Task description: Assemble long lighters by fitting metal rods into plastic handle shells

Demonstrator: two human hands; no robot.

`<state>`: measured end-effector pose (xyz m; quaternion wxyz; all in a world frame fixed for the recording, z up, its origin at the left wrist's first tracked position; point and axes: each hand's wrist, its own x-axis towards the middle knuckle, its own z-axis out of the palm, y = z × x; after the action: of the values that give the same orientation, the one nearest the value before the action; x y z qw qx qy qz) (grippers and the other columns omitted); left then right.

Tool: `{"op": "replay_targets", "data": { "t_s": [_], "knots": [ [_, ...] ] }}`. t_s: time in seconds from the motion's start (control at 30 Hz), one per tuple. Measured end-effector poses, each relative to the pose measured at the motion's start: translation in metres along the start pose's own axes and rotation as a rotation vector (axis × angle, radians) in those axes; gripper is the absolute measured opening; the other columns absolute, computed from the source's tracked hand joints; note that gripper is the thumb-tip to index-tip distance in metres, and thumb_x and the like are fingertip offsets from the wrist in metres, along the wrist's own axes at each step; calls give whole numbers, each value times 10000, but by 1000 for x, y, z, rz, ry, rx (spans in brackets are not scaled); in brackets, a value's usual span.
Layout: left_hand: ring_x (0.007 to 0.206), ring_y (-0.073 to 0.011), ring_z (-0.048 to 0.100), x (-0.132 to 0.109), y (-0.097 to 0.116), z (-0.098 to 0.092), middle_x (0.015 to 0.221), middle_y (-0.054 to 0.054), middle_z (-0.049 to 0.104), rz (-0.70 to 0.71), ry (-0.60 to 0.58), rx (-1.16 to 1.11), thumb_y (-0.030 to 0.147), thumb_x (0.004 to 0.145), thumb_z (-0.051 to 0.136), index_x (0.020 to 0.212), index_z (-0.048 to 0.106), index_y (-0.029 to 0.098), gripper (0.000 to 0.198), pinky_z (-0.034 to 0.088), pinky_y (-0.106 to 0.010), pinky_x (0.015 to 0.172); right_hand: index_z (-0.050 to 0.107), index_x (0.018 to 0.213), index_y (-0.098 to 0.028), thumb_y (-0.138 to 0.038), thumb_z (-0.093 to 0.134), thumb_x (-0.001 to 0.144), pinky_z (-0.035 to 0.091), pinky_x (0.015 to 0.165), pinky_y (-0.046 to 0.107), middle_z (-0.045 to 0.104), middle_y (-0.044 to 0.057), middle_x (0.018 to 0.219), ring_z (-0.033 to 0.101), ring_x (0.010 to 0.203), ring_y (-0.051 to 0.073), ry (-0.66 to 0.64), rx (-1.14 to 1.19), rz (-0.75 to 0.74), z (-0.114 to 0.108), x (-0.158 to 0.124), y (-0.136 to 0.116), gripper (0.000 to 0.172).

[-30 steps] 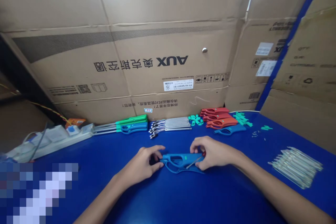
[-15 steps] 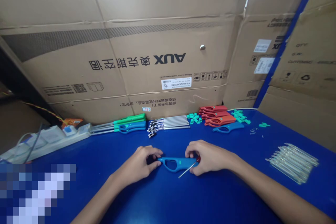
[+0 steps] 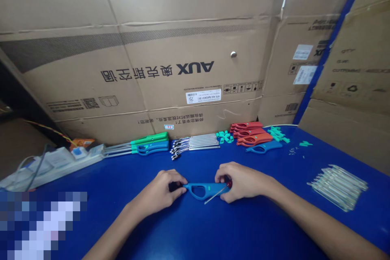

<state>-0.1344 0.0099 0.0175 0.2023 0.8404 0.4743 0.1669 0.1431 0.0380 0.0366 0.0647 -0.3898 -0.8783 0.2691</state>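
Left to right round the held casing, 12 o'clock away from the person: the power strip (image 3: 96,155) with plugged-in adapters lies toward 10. Between 10 and 11, green handles (image 3: 154,136) and one blue handle (image 3: 157,146) lie stacked, metal stems pointing to 9. At 12, a row of silver rods (image 3: 205,142), wires at their left ends; mint rings (image 3: 227,139) just right of it. At 1, red and orange casings (image 3: 251,133); toward 2, a spare blue casing (image 3: 272,146), then small mint parts (image 3: 276,133) and tiny pale bits (image 3: 292,152). At 3, well apart, a bundle of clear tubes (image 3: 339,189).

Blue casing (image 3: 210,189) is at centre, between the hands. Left hand (image 3: 169,187): grip narrow, fingertips pinching the nose. Right hand (image 3: 239,180): grip closed round the butt end and a red-handled screwdriver (image 3: 215,196), whose shaft crosses the casing's lower edge, tip toward 7–8. Casing's long axis runs 9 to 3, nose to 9; fingers hide the butt.

Worktop (image 3: 170,231): plain blue. Printed cardboard (image 3: 152,48) stands behind at 12, lettering upside down; another cardboard panel (image 3: 359,101) toward 2.
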Motion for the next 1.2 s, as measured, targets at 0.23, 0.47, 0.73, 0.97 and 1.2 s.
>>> {"op": "replay_targets", "data": {
  "t_s": [0.23,0.47,0.73,0.97,1.2],
  "knots": [
    [860,-157,632,1,3,2,938,-28,690,44,8,-68,232,847,599,815,720,204,128,479,-254,791,712,911,-231,-397,755,654,374,615,240,643,25,928,571,791,172,-44,-69,93,-3,-1,-10,308],
    [813,-158,648,2,5,1,935,-36,695,-10,-16,-29,217,832,599,802,731,197,137,485,-248,737,710,1016,-251,-435,749,714,397,659,286,674,53,955,625,878,252,-38,-196,164,0,-5,-17,355],
    [850,-181,644,1,1,1,940,-45,689,22,7,23,290,890,530,908,716,205,205,483,-273,763,575,1244,-204,-305,441,963,418,668,283,629,91,1183,652,894,220,254,-433,8,44,-33,-2,328],
    [898,-182,637,-1,4,8,979,-36,686,62,51,4,311,934,468,989,677,209,240,467,-269,800,571,1130,-135,-172,421,948,338,549,286,670,82,1023,613,657,159,346,-624,-203,47,-45,11,239],
    [690,-136,637,0,5,19,802,1,692,48,157,-197,358,944,479,1051,649,200,256,469,-220,655,587,967,-143,-131,361,952,301,546,294,659,41,812,561,592,142,454,-516,-293,44,-45,23,227]
  ]
}}
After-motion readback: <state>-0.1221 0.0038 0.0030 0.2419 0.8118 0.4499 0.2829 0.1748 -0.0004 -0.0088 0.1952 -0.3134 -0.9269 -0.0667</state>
